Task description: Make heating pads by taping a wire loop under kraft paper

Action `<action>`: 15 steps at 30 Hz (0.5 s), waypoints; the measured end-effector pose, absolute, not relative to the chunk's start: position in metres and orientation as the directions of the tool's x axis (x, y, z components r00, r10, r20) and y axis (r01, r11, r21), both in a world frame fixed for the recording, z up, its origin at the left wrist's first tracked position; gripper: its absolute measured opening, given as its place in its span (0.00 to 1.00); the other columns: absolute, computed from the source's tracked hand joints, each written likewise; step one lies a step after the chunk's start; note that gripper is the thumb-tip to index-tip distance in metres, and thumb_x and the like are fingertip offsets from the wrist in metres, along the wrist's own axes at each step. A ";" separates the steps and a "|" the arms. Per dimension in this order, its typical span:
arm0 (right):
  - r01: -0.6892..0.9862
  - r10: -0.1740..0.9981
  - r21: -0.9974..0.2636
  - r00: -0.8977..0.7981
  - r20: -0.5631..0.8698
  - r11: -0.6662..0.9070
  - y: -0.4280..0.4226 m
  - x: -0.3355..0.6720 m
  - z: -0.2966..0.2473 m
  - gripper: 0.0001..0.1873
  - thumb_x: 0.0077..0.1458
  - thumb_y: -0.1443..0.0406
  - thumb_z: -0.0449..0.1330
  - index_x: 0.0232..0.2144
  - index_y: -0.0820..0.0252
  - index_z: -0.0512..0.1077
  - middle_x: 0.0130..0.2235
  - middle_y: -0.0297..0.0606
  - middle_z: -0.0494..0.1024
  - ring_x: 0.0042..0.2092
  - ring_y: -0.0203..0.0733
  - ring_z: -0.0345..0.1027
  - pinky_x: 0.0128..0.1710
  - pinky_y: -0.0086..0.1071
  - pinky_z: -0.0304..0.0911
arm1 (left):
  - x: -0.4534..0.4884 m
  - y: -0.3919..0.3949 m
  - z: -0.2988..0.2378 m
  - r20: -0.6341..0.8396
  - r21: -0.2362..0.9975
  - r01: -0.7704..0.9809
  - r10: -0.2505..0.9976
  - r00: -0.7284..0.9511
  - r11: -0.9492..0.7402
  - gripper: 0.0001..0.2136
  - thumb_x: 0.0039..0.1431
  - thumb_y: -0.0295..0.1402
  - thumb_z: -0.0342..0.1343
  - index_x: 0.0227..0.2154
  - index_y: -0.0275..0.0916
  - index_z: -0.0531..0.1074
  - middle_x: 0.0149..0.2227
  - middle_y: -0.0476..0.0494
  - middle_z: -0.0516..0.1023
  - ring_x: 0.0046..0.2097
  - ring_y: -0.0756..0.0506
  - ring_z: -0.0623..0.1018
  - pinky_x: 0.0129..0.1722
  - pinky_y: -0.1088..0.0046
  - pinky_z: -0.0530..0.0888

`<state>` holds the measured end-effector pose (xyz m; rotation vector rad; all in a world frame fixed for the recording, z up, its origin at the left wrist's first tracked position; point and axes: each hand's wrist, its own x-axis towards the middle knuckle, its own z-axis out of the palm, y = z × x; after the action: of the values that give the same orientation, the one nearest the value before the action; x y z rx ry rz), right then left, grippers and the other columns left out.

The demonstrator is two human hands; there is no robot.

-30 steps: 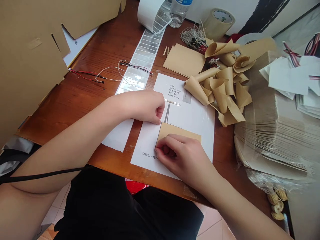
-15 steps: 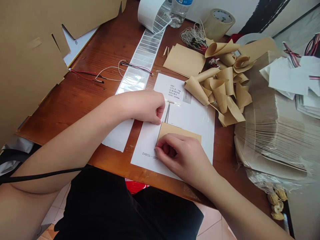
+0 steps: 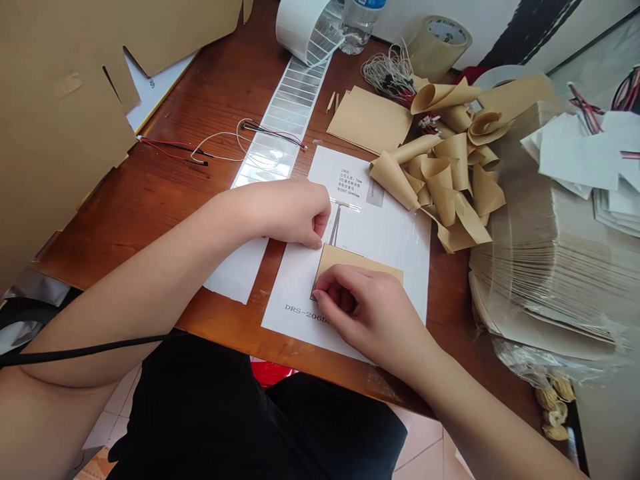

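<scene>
A small brown kraft paper sheet (image 3: 367, 261) lies on a white printed sheet (image 3: 285, 297) with a diagram and lettering. My left hand (image 3: 300, 213) is closed, its thumb and finger tips pressed together at the paper's upper left corner. What they hold, if anything, is hidden. My right hand (image 3: 373, 310) covers the lower part of the kraft paper. Its thumb and forefinger pinch at the paper's lower left corner, the other fingers curled in.
Curled kraft pieces (image 3: 443, 170), a stack of kraft sheets (image 3: 370, 120) and wires (image 3: 387, 70) lie beyond. A label strip (image 3: 295, 93) crosses the table beside thin cables (image 3: 175, 145). A bottle (image 3: 360, 27) and a tape roll (image 3: 443, 43) stand behind; packed card stock (image 3: 545, 267) is at right.
My right hand has shifted very slightly to the right, baring more of the printed lettering. My left hand has stayed in place.
</scene>
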<state>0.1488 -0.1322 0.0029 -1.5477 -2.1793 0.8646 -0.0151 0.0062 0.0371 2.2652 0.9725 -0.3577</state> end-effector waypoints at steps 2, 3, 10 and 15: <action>0.732 0.930 -0.643 -0.358 -0.083 0.224 -0.133 0.148 0.004 0.07 0.58 0.68 0.57 0.28 0.59 0.72 0.25 0.30 0.74 0.25 0.33 0.64 0.26 0.28 0.57 | -0.015 0.006 0.037 -0.466 0.451 0.721 0.550 0.693 -0.526 0.07 0.52 0.36 0.59 0.32 0.41 0.78 0.37 0.46 0.82 0.35 0.47 0.76 0.31 0.72 0.65; 0.735 0.930 -0.640 -0.358 -0.085 0.224 -0.133 0.148 0.004 0.06 0.58 0.68 0.57 0.28 0.58 0.72 0.25 0.30 0.74 0.25 0.33 0.64 0.26 0.29 0.57 | -0.015 0.006 0.037 -0.463 0.451 0.719 0.550 0.695 -0.529 0.06 0.52 0.35 0.59 0.32 0.41 0.77 0.36 0.47 0.81 0.35 0.48 0.76 0.31 0.72 0.64; 0.759 0.926 -0.583 -0.377 -0.029 0.291 -0.135 0.147 0.001 0.06 0.57 0.68 0.58 0.28 0.58 0.71 0.25 0.30 0.73 0.26 0.34 0.63 0.26 0.29 0.55 | -0.015 0.005 0.037 -0.462 0.449 0.721 0.553 0.693 -0.527 0.06 0.51 0.34 0.59 0.31 0.40 0.78 0.36 0.47 0.81 0.35 0.47 0.76 0.32 0.71 0.65; 0.772 0.913 -0.504 -0.397 0.092 0.386 -0.140 0.143 -0.002 0.07 0.57 0.70 0.57 0.26 0.60 0.70 0.24 0.31 0.71 0.25 0.33 0.62 0.25 0.28 0.55 | -0.015 0.005 0.037 -0.458 0.444 0.716 0.550 0.698 -0.539 0.07 0.51 0.35 0.59 0.32 0.40 0.78 0.35 0.47 0.81 0.35 0.47 0.76 0.32 0.71 0.65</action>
<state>0.1430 -0.1402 -0.0023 -1.4643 -2.2955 0.5508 -0.0146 0.0052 0.0372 2.2879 0.9633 -0.3504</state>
